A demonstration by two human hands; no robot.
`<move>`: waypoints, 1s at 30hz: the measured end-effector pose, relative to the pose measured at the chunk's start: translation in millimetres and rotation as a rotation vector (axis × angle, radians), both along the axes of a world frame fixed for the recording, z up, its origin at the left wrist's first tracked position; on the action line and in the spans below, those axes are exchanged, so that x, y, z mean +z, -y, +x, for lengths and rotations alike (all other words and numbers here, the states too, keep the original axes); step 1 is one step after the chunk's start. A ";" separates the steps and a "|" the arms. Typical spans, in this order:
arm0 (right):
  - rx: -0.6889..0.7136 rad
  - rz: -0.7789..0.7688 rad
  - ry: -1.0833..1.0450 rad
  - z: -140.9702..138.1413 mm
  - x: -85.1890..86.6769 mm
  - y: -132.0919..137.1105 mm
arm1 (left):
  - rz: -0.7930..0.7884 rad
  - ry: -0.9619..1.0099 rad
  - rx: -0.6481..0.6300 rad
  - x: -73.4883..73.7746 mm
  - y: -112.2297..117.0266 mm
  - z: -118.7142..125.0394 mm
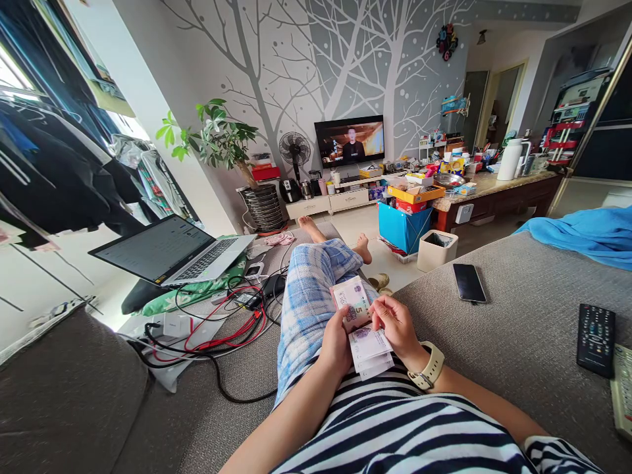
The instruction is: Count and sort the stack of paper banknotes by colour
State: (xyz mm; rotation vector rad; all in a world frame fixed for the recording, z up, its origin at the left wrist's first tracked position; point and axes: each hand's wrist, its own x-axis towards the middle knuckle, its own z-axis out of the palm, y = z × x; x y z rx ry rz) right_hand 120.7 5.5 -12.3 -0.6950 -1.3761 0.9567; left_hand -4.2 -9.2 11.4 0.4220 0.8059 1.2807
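My left hand (338, 341) is wrapped round the lower left part of a stack of banknotes (356, 294), its thumb lying on top. A figure 5 is printed on the uppermost note. Closed in a pinch, my right hand (395, 324) touches the stack's right edge; its fingertips are partly hidden there. Below the stack, several loose purplish banknotes (371, 349) fan out between my hands, over my lap. A pale wristwatch (427, 366) is strapped round my right wrist. My legs in blue checked trousers (309, 296) stretch out on the sofa beneath both hands.
On the left an open laptop (202, 253) rests on a green cushion (197, 293), beside tangled cables (241, 329). A phone (469, 283) and a remote control (596, 339) lie on the sofa at right. Beyond stand a bin (437, 253) and a cluttered table (538, 184).
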 end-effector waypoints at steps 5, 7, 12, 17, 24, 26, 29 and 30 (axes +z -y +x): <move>-0.056 -0.053 -0.016 -1.4 -5.5 -7.5 | -0.008 -0.057 0.023 0.3 0.4 0.7; -0.094 -0.089 -0.022 -2.0 -7.9 -11.1 | 0.026 -0.093 0.060 -0.7 0.2 0.3; -0.131 -0.083 0.031 -1.9 -11.8 -15.5 | 0.051 -0.129 0.090 -0.2 0.2 0.7; -0.143 -0.043 0.086 -0.3 -13.1 -15.6 | 0.054 -0.091 0.089 0.7 0.0 2.6; -0.169 -0.021 0.120 0.2 -9.2 -12.9 | -0.026 -0.031 0.025 0.8 -1.8 1.5; -0.169 -0.017 0.124 0.0 -8.1 -12.1 | -0.050 -0.029 0.038 1.9 -2.6 1.4; -0.168 0.006 0.122 -0.1 -7.3 -11.1 | -0.044 -0.013 0.059 2.6 -3.7 1.7; -0.168 0.015 0.124 -0.1 -7.3 -10.7 | -0.038 -0.009 0.061 2.5 -4.1 1.9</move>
